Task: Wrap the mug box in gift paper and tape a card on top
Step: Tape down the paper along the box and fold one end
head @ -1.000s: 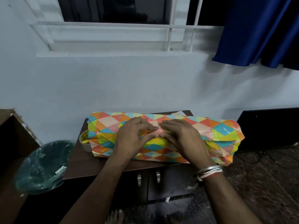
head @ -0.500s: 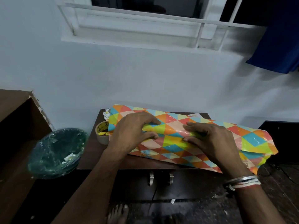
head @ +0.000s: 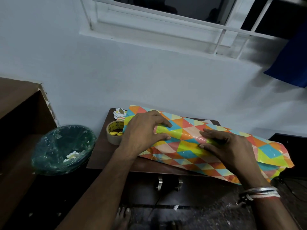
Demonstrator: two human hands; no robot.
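Since a second ago the two hands have slid apart along the seam, where before they were meeting in the middle, and the view has swung so the tape roll (head: 114, 130) shows now. The left hand (head: 142, 131) has a ridge of gift paper (head: 265, 150) pinched between thumb and forefinger. The right hand (head: 227, 146) lies mostly flat, fingers fairly straight, pressing the overlap down rather than grabbing it. The mug box itself is totally hidden, I'd guess it's under the paper right beneath both palms. Progress-wise I'd call it early-middle: the paper is rolled round and the long seam is held shut, but I can't make out any tape on it. Both ends look like open tubes, so there's taping, end folds and the card left, and I can't spot a card for sure. Room is tight. The tape roll sits just beyond the left knuckles, touching or nearly touching the paper end, with paper scraps (head: 119, 112) behind it. Out past the right wrist the paper overhangs the table (head: 103, 156) edge, unsupported. The front edge runs right under both wrists, and the bin (head: 61, 146) sits below, off to the left hand's outer side.
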